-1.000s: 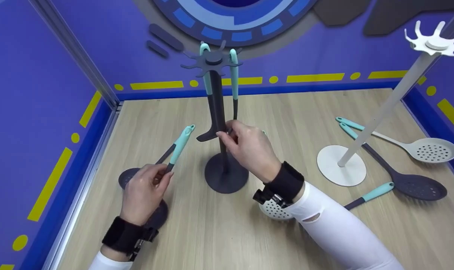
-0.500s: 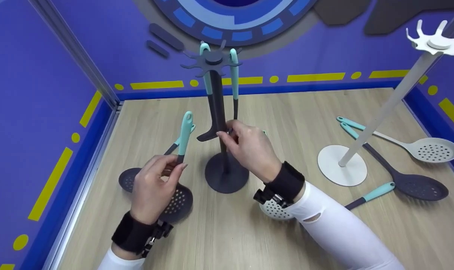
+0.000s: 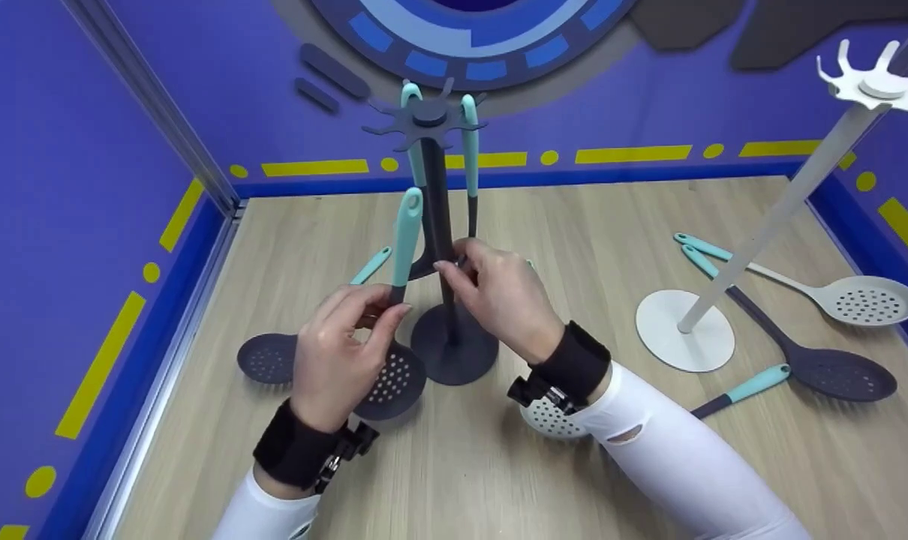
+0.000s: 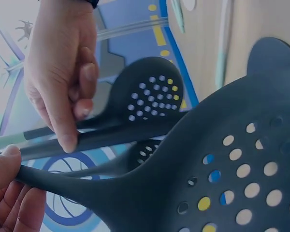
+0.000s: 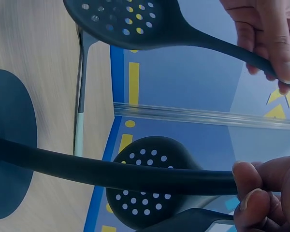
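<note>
My left hand (image 3: pixel 338 360) pinches a dark skimmer (image 3: pixel 405 240) by its neck, just below the teal handle. It is held nearly upright, its round perforated head (image 4: pixel 246 169) hanging low, left of the dark utensil stand (image 3: pixel 440 217). My right hand (image 3: pixel 503 300) grips the stand's pole (image 5: pixel 111 175) about halfway up, thumb in front. Two teal-handled utensils hang from the stand's hooked top (image 3: pixel 428 116) on its far side. One hanging perforated head (image 5: pixel 145 150) shows behind the pole in the right wrist view.
On the left lies a dark slotted spoon (image 3: pixel 266 358). At right stands a white utensil stand (image 3: pixel 754 240), with a white slotted spoon (image 3: pixel 867 300), a dark slotted spoon (image 3: pixel 840 373) and a teal handle (image 3: pixel 758 382) around it. A white perforated head (image 3: pixel 551 418) lies partly under my right wrist.
My left hand has moved right and away from me with the skimmer, raising and straightening it up beside the stand. My right hand keeps its grip on the pole.
</note>
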{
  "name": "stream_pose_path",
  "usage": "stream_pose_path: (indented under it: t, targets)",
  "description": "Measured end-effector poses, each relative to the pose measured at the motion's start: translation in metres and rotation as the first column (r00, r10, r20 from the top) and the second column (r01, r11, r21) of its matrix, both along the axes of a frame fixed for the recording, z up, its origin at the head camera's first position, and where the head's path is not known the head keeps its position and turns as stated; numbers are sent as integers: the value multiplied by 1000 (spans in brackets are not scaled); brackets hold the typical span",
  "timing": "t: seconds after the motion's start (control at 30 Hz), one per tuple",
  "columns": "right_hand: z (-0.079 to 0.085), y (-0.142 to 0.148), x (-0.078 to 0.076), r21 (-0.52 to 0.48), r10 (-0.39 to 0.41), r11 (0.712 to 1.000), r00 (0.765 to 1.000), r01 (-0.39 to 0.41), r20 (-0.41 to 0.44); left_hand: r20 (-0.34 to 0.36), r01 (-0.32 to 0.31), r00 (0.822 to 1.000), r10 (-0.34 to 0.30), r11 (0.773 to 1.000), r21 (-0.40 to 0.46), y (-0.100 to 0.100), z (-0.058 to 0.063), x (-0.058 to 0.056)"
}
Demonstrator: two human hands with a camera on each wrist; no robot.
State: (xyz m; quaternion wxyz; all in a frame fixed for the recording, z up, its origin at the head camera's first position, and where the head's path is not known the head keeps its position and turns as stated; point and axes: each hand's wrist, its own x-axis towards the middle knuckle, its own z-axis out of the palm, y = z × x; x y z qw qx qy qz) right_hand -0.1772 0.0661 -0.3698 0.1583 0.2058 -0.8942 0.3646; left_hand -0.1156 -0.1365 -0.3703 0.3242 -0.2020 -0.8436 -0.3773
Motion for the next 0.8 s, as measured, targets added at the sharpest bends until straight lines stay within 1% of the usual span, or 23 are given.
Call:
stream_pose_path:
  t: [0.33, 0.53, 0.63, 0.8]
  targets:
    - [0, -1, -1, 0, -15, 1000, 1000, 15, -19, -46, 13, 999, -12, 1000, 19, 8, 18, -1]
    - [1, -1, -1, 0, -13, 1000, 1000, 13, -14, -67, 24, 997, -22, 999, 32, 13, 28, -1]
    - [1, -1, -1, 4, -17, 1000, 1000, 17, -18, -79, 23, 997, -20, 999, 32, 16, 32, -1]
    - [0, -1, -1, 2, 0, 1000, 1000, 0, -12, -88, 42, 995, -38, 998, 44, 19, 36, -1]
